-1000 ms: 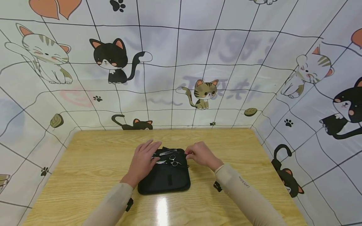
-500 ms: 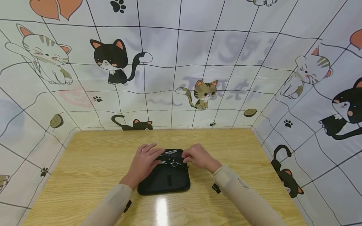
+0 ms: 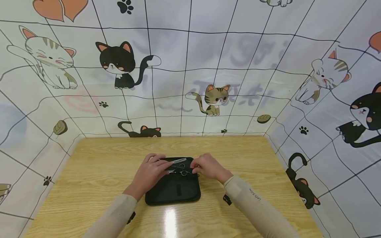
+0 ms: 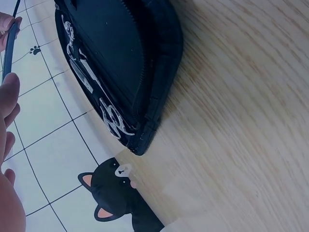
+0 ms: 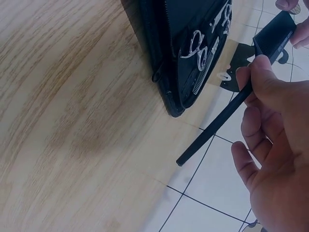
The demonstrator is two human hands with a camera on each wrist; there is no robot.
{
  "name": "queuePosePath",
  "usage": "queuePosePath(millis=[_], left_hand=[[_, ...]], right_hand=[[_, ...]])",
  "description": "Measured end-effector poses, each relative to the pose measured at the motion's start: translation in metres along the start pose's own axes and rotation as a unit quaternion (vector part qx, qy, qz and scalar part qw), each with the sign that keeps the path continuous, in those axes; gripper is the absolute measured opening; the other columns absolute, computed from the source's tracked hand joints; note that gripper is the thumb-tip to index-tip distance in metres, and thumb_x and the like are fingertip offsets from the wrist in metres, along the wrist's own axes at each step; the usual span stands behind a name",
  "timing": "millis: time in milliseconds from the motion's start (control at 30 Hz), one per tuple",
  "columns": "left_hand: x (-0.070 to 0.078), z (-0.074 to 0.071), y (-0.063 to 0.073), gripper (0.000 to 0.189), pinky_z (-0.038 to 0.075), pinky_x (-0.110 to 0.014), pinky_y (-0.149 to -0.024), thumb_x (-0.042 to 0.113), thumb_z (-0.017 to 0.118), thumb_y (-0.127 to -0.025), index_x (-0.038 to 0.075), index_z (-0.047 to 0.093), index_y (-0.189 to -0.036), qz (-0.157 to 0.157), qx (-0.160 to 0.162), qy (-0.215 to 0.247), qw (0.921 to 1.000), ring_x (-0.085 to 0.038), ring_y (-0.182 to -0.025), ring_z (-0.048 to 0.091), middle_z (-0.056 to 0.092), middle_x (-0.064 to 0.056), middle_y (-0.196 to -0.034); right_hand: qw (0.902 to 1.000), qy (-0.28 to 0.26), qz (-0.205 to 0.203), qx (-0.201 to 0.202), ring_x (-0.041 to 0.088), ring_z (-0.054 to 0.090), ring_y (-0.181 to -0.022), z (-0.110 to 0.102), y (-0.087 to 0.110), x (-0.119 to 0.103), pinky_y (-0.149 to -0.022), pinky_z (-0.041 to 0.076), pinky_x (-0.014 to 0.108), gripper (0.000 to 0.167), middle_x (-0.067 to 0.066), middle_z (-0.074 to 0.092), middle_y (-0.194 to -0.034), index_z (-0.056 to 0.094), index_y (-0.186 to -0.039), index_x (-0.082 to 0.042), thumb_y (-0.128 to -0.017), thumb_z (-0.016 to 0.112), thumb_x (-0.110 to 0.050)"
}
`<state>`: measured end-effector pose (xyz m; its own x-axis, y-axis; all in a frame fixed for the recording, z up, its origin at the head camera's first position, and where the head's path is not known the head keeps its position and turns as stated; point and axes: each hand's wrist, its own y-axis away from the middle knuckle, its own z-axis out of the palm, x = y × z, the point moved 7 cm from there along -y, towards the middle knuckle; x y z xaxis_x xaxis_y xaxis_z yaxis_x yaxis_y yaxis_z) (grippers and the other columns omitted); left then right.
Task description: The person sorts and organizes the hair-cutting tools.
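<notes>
A black comb with a long handle [image 5: 215, 123] is stretched between both hands above the far part of an unzipped black case [image 3: 175, 193]. My right hand [image 3: 208, 167] pinches it between thumb and forefinger where handle meets teeth, the other fingers loosely bent, as the right wrist view shows. At the toothed end, the thumb and fingers of my left hand [image 3: 150, 172] pinch the comb's tip. Inside the case are silver scissors [image 5: 195, 46] with ring handles and a slim toothed metal piece [image 5: 205, 72]. My left hand covers the case's far left corner in the head view.
The case lies on a light wood-grain table [image 3: 238, 155]. Behind and beside the table hangs white sheeting [image 3: 169, 79] with black grid lines and printed cats. A zipper pull [image 5: 156, 76] dangles at the case's side.
Both hands have come slightly down and nearer to me with the comb, whose dark end showed higher beside the left hand before. The case has stayed in place.
</notes>
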<state>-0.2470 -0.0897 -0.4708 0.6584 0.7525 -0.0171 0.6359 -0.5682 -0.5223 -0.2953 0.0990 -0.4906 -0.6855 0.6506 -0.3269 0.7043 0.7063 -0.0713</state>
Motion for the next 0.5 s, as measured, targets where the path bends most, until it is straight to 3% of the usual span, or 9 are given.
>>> queuePosePath(millis=[267,500], left_hand=[[-0.0020,0.0020,0.0034,0.043,0.043,-0.045,-0.103,0.032,0.082,-0.077,0.024,0.072,-0.118,-0.006,-0.007,0.000,1.0000,-0.018,-0.114,0.063,0.075,0.008,-0.102],[-0.0023,0.0002,0.0050,0.040,0.045,-0.046,-0.101,0.031,0.082,-0.076,0.022,0.073,-0.114,-0.011,-0.001,0.011,0.9999,-0.018,-0.111,0.064,0.075,0.007,-0.101]], right_hand=[[0.9994,0.011,0.025,-0.022,0.003,0.061,-0.076,0.0053,0.0009,0.0019,-0.094,0.046,0.041,0.015,-0.010,0.074,-0.091,0.075,-0.100,-0.018,-0.089,0.071,-0.027],[0.9990,0.011,0.030,-0.033,0.008,0.064,-0.083,0.0058,0.0022,0.0003,-0.096,0.044,0.043,0.017,-0.010,0.073,-0.093,0.074,-0.101,-0.020,-0.086,0.074,-0.026]])
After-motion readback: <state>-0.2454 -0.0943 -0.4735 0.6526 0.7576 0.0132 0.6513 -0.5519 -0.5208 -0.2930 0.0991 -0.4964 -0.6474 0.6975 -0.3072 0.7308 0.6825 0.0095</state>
